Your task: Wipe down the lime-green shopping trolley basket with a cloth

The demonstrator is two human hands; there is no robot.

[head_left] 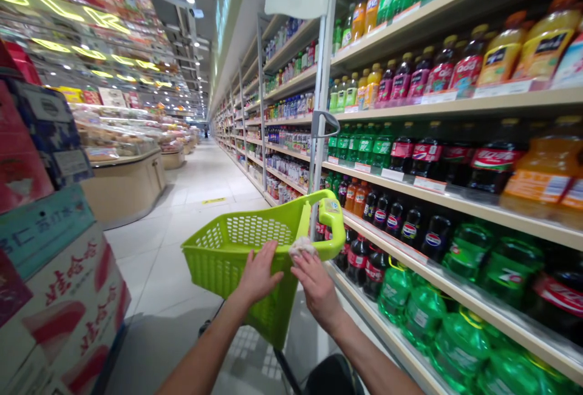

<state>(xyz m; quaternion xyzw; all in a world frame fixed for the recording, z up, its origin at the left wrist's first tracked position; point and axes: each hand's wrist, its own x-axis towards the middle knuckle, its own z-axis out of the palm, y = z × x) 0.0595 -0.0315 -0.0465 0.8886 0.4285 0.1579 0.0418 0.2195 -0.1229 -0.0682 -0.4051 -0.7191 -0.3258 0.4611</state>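
Only the head view here, so that's what gets covered. A bright green shopping cart [212, 267] is seen in the middle of a store aisle, just beside shelves [401, 112] packed with soda bottles [435, 155]. Boxes [68, 298] are stacked over on the left.

A whitish cloth [302, 248] is held by the right hand [314, 285], with the fingers partly bent and the cloth pressed under the tips against the cart's near edge, right about where the handle [337, 234] joins the basket. The left hand [259, 273] is spread fairly open, palm down over the near side of the basket, and nothing is seen in its grip. It looks like it's rested on the rim, but how firmly can't be told.

As for the step, going by the cloth, wiping of the cart seems to be in hand, probably around the rim and handle base. For the next move, light pressure and a slide along the handle loop would be called for, imo, with the basket steadied by the free hand so it doesn't get rolled away.
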